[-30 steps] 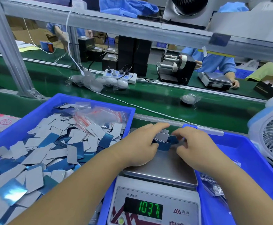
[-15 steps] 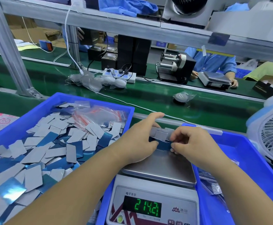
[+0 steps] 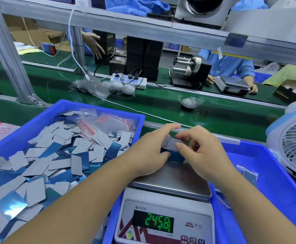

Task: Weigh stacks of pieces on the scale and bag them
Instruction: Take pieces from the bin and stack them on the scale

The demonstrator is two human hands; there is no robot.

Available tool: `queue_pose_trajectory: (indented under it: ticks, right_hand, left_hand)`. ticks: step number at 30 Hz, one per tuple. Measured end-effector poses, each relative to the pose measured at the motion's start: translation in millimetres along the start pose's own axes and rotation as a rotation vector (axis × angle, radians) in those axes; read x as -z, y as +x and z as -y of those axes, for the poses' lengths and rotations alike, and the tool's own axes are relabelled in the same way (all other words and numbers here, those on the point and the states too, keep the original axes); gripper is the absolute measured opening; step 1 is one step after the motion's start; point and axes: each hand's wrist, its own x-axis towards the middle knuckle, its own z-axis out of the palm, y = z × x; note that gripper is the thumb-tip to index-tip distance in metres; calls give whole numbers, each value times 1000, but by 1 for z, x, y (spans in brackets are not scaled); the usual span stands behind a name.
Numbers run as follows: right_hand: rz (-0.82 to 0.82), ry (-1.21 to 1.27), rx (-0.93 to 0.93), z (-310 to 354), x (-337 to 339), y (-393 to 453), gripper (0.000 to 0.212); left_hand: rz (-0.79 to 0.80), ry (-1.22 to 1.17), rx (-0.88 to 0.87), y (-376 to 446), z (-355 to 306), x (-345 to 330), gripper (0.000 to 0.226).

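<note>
1. Gripping the stack of pieces (image 3: 172, 144) between my left hand (image 3: 150, 153) and right hand (image 3: 201, 152), fingers curled round its ends.
2. Holding it over the scale (image 3: 172, 184) pan, display reading 245.81.

The scale (image 3: 168, 205) stands nearest, between two bins: the left bin (image 3: 20, 131) holds loose pieces (image 3: 38, 166) with zip bags (image 3: 106, 123) at its far end, and the right bin (image 3: 274, 182) holds filled bags (image 3: 247, 173). A fan (image 3: 295, 143) stands right of that bin. The conveyor belt (image 3: 214, 111) runs behind, with a power strip (image 3: 128, 80) beyond it.
</note>
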Motion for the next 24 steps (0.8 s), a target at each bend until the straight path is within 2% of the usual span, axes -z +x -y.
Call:
queue_pose_trajectory:
  ticks: [6,11,17,24]
  right_hand:
    - [-50,98,-77,0,-1,-1,24]
    - [-10,346,-274,-3,0,2,21]
    - [-9,442,-322,-3,4,3,22]
    - [-49,254,-273,-1,5,2,22]
  left_hand:
    - [0,-43,35,0,0,1,84]
    - [-21,-36,63,2,2,0,82]
    - [-32,-63,80,4,3,-1,80]
    - [-32,-34,70,5,2,-2,70]
